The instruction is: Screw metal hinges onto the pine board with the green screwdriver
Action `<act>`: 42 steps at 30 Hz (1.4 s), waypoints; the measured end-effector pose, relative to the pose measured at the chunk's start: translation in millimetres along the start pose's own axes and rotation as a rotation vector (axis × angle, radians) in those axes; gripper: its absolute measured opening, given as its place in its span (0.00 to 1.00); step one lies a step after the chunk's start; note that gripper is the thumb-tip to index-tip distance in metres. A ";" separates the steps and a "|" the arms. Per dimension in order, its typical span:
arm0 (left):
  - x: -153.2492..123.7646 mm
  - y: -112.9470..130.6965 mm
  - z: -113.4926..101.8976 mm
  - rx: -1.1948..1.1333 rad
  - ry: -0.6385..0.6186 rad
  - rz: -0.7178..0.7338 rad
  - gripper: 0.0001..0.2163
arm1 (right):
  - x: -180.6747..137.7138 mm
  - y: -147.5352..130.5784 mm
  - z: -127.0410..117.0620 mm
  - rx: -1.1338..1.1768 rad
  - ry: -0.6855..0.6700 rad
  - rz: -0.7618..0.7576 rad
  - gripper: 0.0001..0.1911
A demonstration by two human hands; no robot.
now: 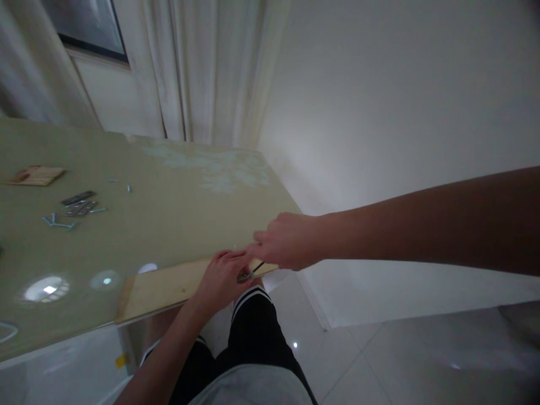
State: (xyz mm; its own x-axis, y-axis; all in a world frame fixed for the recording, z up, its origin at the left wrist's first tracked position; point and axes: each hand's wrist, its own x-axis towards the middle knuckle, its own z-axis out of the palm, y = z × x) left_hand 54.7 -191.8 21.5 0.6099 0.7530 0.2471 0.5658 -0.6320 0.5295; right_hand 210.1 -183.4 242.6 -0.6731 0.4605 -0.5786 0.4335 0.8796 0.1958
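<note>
A pale wooden board lies along the near edge of a glossy greenish table. My left hand rests on the board's right end, fingers curled around a small dark metal part. My right hand reaches in from the right, fingers closed on a thin dark tool that points down at that metal part. Both hands touch at the board's right end. What the tool's tip meets is hidden by my fingers.
Loose screws, metal brackets and a hex key lie on the table at the left. A small slatted wooden piece sits at the far left. Curtains hang behind the table. A white wall and tiled floor are to the right.
</note>
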 end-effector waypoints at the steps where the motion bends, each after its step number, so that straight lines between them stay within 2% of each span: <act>1: 0.0 0.4 -0.3 -0.002 0.004 0.002 0.07 | -1.3 -0.3 0.6 -0.065 0.022 -0.130 0.10; 2: 0.0 0.7 -0.4 -0.004 0.008 0.003 0.07 | -1.6 -0.4 1.6 -0.103 0.035 -0.223 0.11; 3: 0.0 0.8 -0.2 -0.006 0.011 0.004 0.06 | -0.8 -0.3 2.7 -0.102 0.037 -0.244 0.12; 4: 0.0 0.6 0.2 -0.009 0.013 0.005 0.07 | 1.0 0.2 3.7 -0.061 0.034 -0.174 0.10; 6: 0.0 -0.5 2.1 -0.010 0.008 0.005 0.12 | 6.9 2.1 4.3 0.110 -0.004 0.145 0.07; 8: -0.1 -2.3 4.6 -0.010 -0.001 0.006 0.16 | 12.4 4.2 3.0 0.284 -0.076 0.433 0.15; 9: -0.1 -3.1 5.7 -0.010 0.000 0.007 0.18 | 13.8 5.0 2.0 0.324 -0.104 0.490 0.18; 11: -0.4 -3.9 6.9 -0.011 0.018 0.010 0.16 | 12.6 5.2 0.6 0.283 -0.111 0.426 0.18; 14: -0.5 -2.6 5.5 -0.016 0.048 0.014 0.07 | 3.5 3.6 2.6 0.048 -0.008 0.087 0.11; 16: -0.3 -1.0 3.7 -0.028 0.048 0.016 0.06 | -1.1 3.0 6.2 -0.036 0.031 -0.135 0.12; 17: -0.1 -0.3 2.9 -0.033 0.046 0.014 0.05 | -1.5 3.2 8.0 -0.033 0.030 -0.174 0.13; 18: 0.0 0.1 2.3 -0.034 0.042 0.012 0.05 | -0.3 3.6 9.4 -0.017 0.022 -0.153 0.12; 19: 0.1 0.3 1.9 -0.031 0.039 0.010 0.04 | 2.2 4.1 10.3 0.015 0.009 -0.070 0.09; 20: 0.2 0.1 1.8 -0.024 0.035 0.007 0.04 | 5.6 4.5 10.6 0.060 -0.006 0.046 0.07; 22: 0.0 -0.6 1.8 -0.006 0.026 0.007 0.08 | 12.7 4.6 9.1 0.161 -0.040 0.252 0.09; 24: -0.4 -1.3 1.6 0.001 0.021 0.008 0.11 | 16.2 3.4 6.0 0.238 -0.056 0.333 0.10; 25: -0.6 -1.5 1.4 0.001 0.020 0.006 0.11 | 15.7 2.3 4.4 0.256 -0.043 0.324 0.10; 27: -0.9 -1.3 0.7 -0.005 0.022 0.000 0.07 | 10.8 -0.4 3.4 0.256 0.058 0.253 0.11; 30: -1.1 -0.7 0.1 -0.019 0.035 0.006 0.03 | 0.9 -5.9 13.2 0.331 0.320 0.180 0.14; 33: -1.3 -1.0 0.8 -0.014 0.064 0.024 0.06 | 1.0 -13.8 40.2 0.456 0.632 0.177 0.13; 35: -1.5 -1.6 1.5 -0.009 0.072 0.031 0.09 | 7.9 -19.8 62.7 0.546 0.872 0.159 0.07; 38: -1.8 -2.3 2.1 -0.003 0.074 0.020 0.09 | 19.5 -25.4 88.7 0.805 1.153 -0.005 0.07; 40: -2.1 -2.4 2.0 0.004 0.077 0.017 0.05 | 23.7 -24.8 97.2 0.999 1.251 -0.149 0.10; 42: -2.4 -2.5 1.4 0.010 0.072 0.032 0.03 | 26.5 -22.6 101.1 1.132 1.252 -0.262 0.11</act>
State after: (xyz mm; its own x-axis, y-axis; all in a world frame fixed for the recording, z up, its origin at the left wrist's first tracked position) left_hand 52.6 -192.3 18.4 0.5864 0.7435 0.3216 0.5525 -0.6574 0.5124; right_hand 243.0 -203.2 142.7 -0.5746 0.6193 0.5351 0.0482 0.6783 -0.7332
